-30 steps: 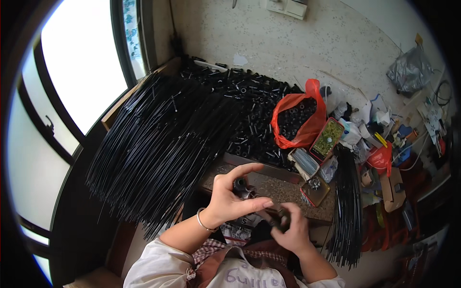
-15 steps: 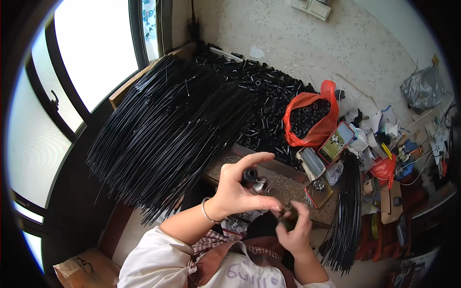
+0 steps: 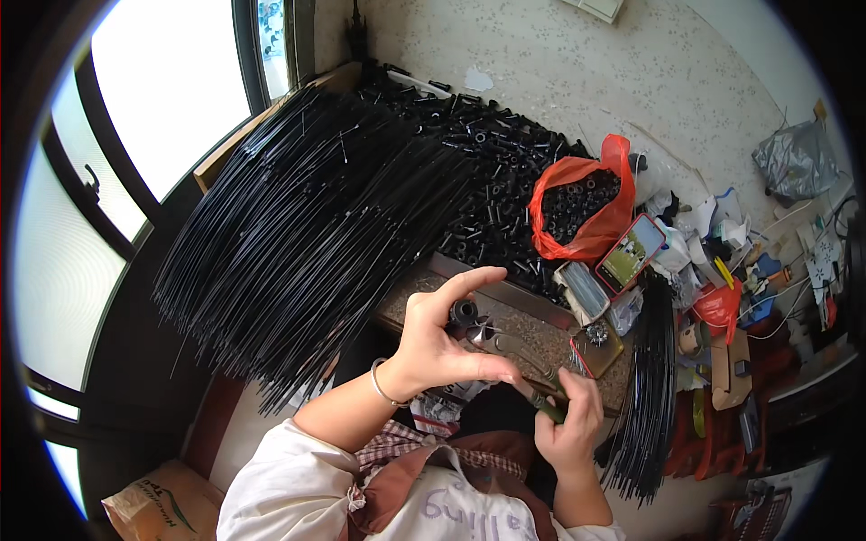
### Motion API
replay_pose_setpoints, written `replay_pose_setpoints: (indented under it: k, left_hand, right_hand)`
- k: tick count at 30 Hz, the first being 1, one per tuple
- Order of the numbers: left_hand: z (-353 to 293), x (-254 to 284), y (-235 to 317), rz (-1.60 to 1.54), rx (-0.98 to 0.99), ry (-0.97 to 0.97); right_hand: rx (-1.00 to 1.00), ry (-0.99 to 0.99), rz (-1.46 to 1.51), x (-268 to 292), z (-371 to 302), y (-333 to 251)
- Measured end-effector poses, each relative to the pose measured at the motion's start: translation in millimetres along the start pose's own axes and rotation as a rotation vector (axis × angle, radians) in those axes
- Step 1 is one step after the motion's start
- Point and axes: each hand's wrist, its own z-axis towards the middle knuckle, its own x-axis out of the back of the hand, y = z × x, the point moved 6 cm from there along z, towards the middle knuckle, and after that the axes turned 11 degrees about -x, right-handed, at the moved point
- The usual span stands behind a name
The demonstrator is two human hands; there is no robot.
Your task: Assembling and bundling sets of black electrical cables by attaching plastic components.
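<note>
Head view: right hand (image 3: 568, 431) is closed round the pliers (image 3: 505, 343), handles looking spread. Left hand (image 3: 424, 347) has thumb and forefinger wide apart; other fingers hidden, so can't tell if they clamp the black part (image 3: 464, 311). Part sits between that thumb and forefinger, by the pliers' head, table (image 3: 532, 326) showing behind. Risks: loose left hold or skewed pliers could let the part slip; closing handles could nip the left thumb; left elbow could snag the strands (image 3: 298, 234).
</note>
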Motion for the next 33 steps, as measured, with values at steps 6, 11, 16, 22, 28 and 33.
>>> replay_pose_setpoints:
  k: [6, 11, 16, 22, 28, 33]
  left_hand:
    - [-3.5, -12.2, 0.2, -0.139, 0.047, -0.082]
    - [4.1, -11.0, 5.0, -0.051, 0.016, -0.071]
    - [6.8, -11.1, 4.7, -0.138, -0.023, -0.084]
    - [-3.5, -19.7, 2.2, -0.110, 0.153, -0.070]
    - [-7.8, -19.5, 0.2, -0.148, 0.308, -0.080]
    - [-12.6, -26.9, -2.6, -0.051, 0.359, -0.065]
  right_hand:
    - [-0.815, -1.445, 2.254, -53.8, -67.8, -25.2]
    - [-0.463, -0.681, 0.733, -42.0, -25.1, 2.5]
    - [-0.176, -0.262, 0.284, -22.3, -20.4, -6.2]
    - [-0.823, -0.999, 1.363, -45.5, -37.9, -10.3]
    - [-0.772, -1.114, 1.456, -50.9, -56.1, -11.4]
    - [-0.911, -0.893, 1.307, -67.1, -73.5, -17.4]
